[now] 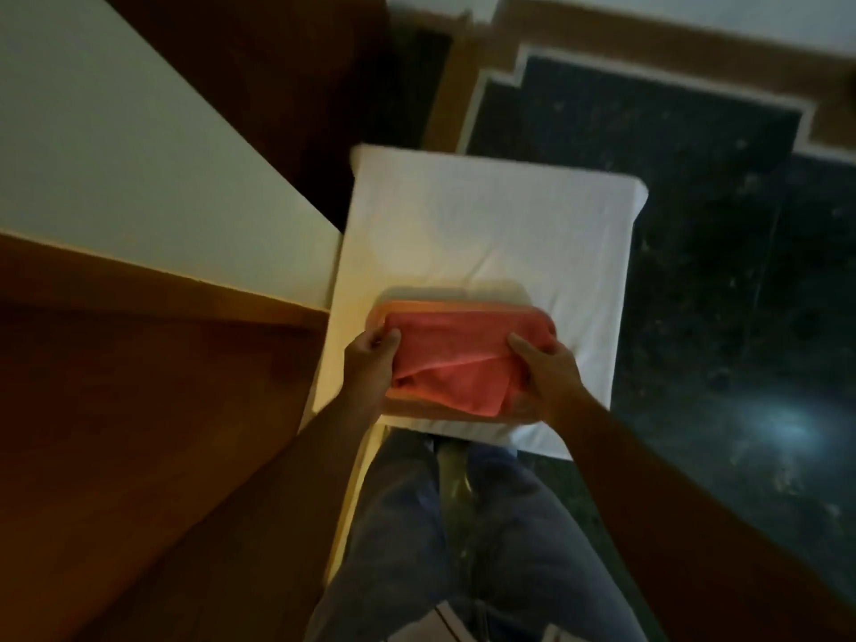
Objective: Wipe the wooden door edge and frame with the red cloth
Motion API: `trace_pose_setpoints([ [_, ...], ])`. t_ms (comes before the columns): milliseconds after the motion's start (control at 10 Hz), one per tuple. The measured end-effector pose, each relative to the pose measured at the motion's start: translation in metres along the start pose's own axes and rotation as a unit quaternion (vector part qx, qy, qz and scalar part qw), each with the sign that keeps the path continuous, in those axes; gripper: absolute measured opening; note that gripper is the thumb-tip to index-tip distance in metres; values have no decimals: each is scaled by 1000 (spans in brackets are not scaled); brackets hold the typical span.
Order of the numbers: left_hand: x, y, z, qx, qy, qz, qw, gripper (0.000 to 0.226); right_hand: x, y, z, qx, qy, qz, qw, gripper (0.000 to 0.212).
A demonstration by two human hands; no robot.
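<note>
A red cloth [456, 363], folded, lies in an orange tray on a white-covered stool [500, 224] below me. My left hand [370, 363] pinches the cloth's left end, and my right hand [546, 373] grips its right end together with the tray rim. The wooden door [116, 433] fills the lower left of the view, brown and smooth, with its edge running beside the stool. A pale wall or frame face [139, 155] sits above it.
The floor [718, 317] to the right is dark polished stone with a brown and white border [648, 53] at the top. My legs in blue jeans [463, 549] stand just behind the stool. Another dark wooden panel [278, 85] stands at upper centre.
</note>
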State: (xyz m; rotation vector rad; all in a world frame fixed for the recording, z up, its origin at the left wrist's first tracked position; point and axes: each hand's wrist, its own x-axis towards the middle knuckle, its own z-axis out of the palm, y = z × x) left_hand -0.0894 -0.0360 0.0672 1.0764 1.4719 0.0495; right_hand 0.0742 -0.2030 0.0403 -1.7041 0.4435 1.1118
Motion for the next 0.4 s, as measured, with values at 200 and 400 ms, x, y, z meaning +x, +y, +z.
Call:
trace_pose_setpoints([
  [200,70,-41,30,107,-27,-34,993,47,71,46,1,-111,54,-28,992,50],
  [400,111,-91,40,172,-11,-42,984,30,113,91,-1,-162,140,12,977,44],
])
